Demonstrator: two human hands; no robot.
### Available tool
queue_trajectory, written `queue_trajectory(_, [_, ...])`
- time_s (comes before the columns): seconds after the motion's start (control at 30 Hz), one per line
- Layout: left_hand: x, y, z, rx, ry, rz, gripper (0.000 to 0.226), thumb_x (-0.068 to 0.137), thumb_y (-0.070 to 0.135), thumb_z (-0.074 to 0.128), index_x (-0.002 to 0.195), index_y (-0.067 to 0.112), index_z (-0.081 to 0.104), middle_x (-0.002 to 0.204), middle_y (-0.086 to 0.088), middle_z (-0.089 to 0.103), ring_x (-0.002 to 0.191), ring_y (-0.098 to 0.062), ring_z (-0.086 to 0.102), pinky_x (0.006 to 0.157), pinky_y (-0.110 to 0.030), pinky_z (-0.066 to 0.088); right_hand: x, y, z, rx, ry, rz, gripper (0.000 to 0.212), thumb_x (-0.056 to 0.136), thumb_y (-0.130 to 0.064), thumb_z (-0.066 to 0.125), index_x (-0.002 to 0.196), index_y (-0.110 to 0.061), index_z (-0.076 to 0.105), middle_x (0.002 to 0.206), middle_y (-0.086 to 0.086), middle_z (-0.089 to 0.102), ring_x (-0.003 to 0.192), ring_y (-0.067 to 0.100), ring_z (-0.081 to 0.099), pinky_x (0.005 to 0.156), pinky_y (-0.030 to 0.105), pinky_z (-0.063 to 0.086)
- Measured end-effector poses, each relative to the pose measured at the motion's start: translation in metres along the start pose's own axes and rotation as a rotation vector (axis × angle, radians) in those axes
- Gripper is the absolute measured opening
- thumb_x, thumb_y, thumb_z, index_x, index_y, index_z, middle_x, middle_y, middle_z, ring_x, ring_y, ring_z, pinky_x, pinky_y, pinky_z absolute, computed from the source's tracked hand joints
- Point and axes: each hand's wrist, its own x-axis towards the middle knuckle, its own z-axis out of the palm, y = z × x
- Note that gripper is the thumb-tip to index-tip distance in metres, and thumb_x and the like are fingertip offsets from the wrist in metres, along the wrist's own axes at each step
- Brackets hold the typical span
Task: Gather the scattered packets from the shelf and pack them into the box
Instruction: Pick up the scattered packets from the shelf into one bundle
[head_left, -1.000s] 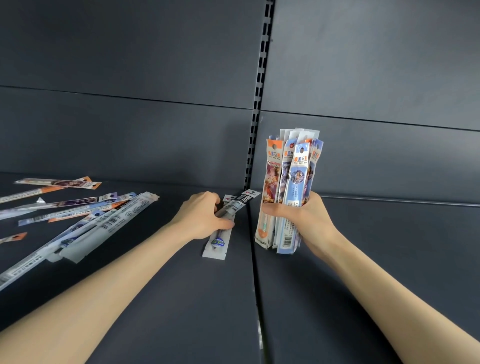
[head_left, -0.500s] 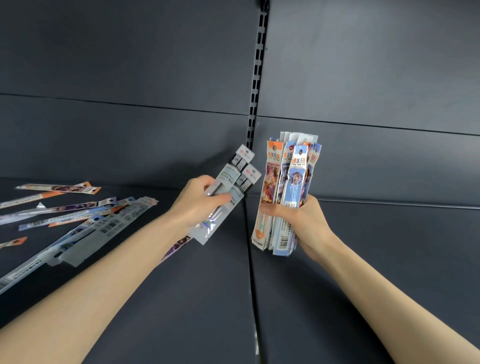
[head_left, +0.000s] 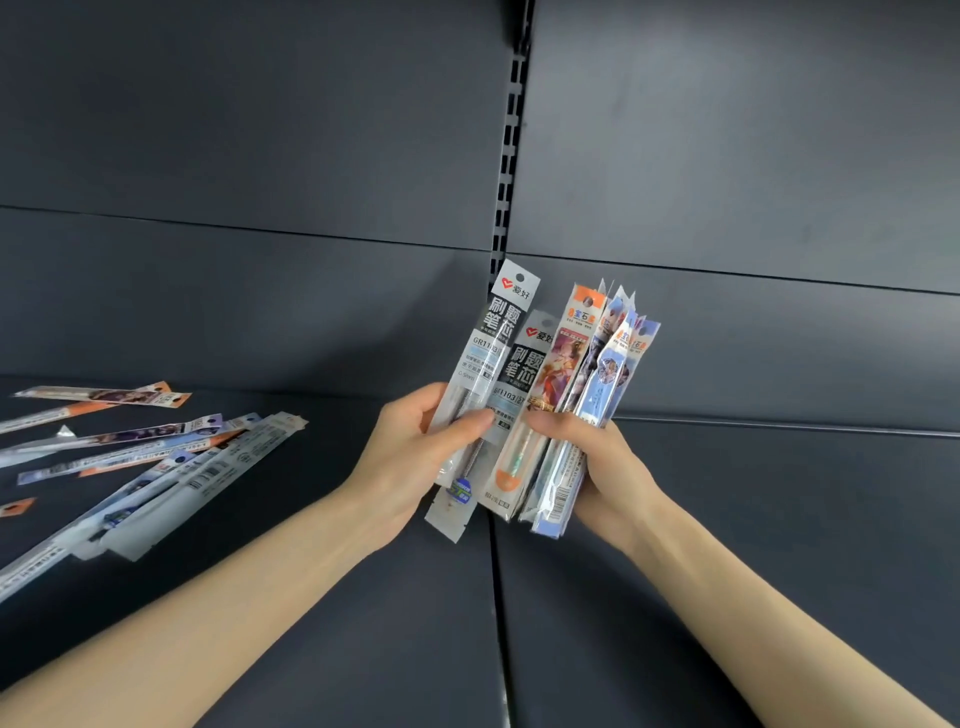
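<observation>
My left hand (head_left: 410, 457) grips two long grey-and-black refill packets (head_left: 485, 384), held upright above the shelf. Right beside them my right hand (head_left: 597, 457) holds an upright bundle of several colourful packets (head_left: 597, 374), orange and blue at the top. The grey packets touch the left side of the bundle. Several more long packets (head_left: 156, 457) lie scattered flat on the dark shelf (head_left: 363, 623) at the left. No box is in view.
The shelf's dark back panels rise behind, with a slotted upright (head_left: 511, 156) in the middle. A seam between two shelf boards (head_left: 498, 623) runs toward me under my hands. A small orange packet end (head_left: 15, 506) shows at the left edge.
My left hand lifted the grey packets off the shelf and brought them up and to the right against the bundle. My right hand raised the bundle slightly.
</observation>
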Motion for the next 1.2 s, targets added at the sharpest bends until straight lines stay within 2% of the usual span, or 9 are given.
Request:
queue_trajectory(0.13, [-0.001,-0.006,0.003,0.13,0.041,0.069,0.015,0.092,0.016,0.058,0.104,0.015,0.068,0.097,-0.001,0.074,0.092,-0.013,0.07,0.08,-0.029,0.056,0.001,0.002,0.0,0.035,-0.023,0.008,0.048,0.076,-0.011,0.063,0.124,-0.015,0.059,0.121,0.009,0.069,0.109,0.028,0.067,0.086,0.041,0.057])
queue_trajectory(0.27, [-0.001,-0.009,0.004,0.231,0.052,0.127,0.017,0.095,0.022,0.053,0.1,0.019,0.069,0.092,-0.008,0.072,0.081,-0.017,0.068,0.069,-0.026,0.054,0.003,0.005,-0.001,0.058,-0.01,0.022,0.054,0.076,-0.012,0.063,0.13,-0.013,0.054,0.125,0.013,0.066,0.111,0.031,0.065,0.087,0.044,0.057])
queue_trajectory(0.47, [-0.004,-0.008,0.008,0.257,0.002,0.194,0.021,0.096,0.013,0.05,0.101,0.015,0.071,0.087,0.008,0.075,0.079,-0.002,0.069,0.067,-0.014,0.051,0.005,0.007,-0.004,0.004,0.087,0.042,0.056,0.07,-0.014,0.07,0.125,-0.011,0.057,0.12,0.014,0.068,0.107,0.032,0.067,0.092,0.054,0.053])
queue_trajectory(0.63, [-0.004,-0.007,0.006,0.231,-0.035,0.183,0.021,0.096,0.019,0.05,0.098,0.014,0.071,0.094,0.003,0.075,0.089,-0.008,0.07,0.079,-0.02,0.054,0.004,0.002,-0.002,-0.053,0.2,-0.009,0.043,0.072,-0.006,0.075,0.113,-0.012,0.064,0.108,0.008,0.074,0.097,0.027,0.072,0.088,0.052,0.055])
queue_trajectory(0.77, [-0.003,-0.007,-0.002,0.394,-0.126,0.184,0.013,0.09,0.017,0.062,0.094,0.023,0.072,0.094,0.007,0.075,0.09,-0.007,0.07,0.085,-0.026,0.055,0.003,-0.002,-0.001,-0.12,0.252,-0.053,0.037,0.079,-0.001,0.07,0.114,-0.012,0.064,0.108,0.005,0.075,0.097,0.025,0.072,0.087,0.05,0.056])
queue_trajectory(0.87, [-0.001,-0.006,-0.01,0.45,-0.077,0.186,0.015,0.089,0.015,0.063,0.094,0.022,0.074,0.095,0.01,0.076,0.091,-0.011,0.071,0.087,-0.037,0.055,0.003,-0.004,-0.001,-0.124,0.262,-0.059,0.037,0.078,-0.001,0.071,0.113,-0.012,0.064,0.107,0.005,0.074,0.096,0.024,0.072,0.086,0.048,0.056])
queue_trajectory(0.93, [0.0,-0.005,-0.013,0.437,0.018,0.212,0.014,0.09,0.014,0.062,0.09,0.019,0.075,0.092,0.007,0.076,0.089,-0.017,0.07,0.084,-0.041,0.054,0.004,-0.004,-0.002,-0.119,0.283,-0.061,0.033,0.077,-0.001,0.072,0.106,-0.014,0.065,0.1,0.003,0.075,0.092,0.022,0.073,0.082,0.045,0.057])
queue_trajectory(1.03, [0.0,-0.004,-0.012,0.295,0.121,0.234,0.014,0.089,0.011,0.062,0.091,0.021,0.072,0.089,0.011,0.075,0.084,-0.007,0.07,0.074,-0.026,0.056,0.004,-0.002,-0.003,-0.134,0.295,-0.034,0.03,0.077,-0.002,0.073,0.102,-0.015,0.065,0.091,0.001,0.074,0.089,0.021,0.072,0.081,0.042,0.057])
queue_trajectory(1.2, [-0.003,-0.004,-0.005,0.171,0.043,0.175,0.01,0.087,0.011,0.064,0.096,0.012,0.066,0.093,-0.001,0.076,0.088,-0.016,0.072,0.08,-0.032,0.055,0.003,0.002,0.003,-0.179,0.194,0.01,0.042,0.08,-0.003,0.071,0.12,-0.01,0.061,0.111,0.007,0.073,0.099,0.025,0.071,0.089,0.043,0.056])
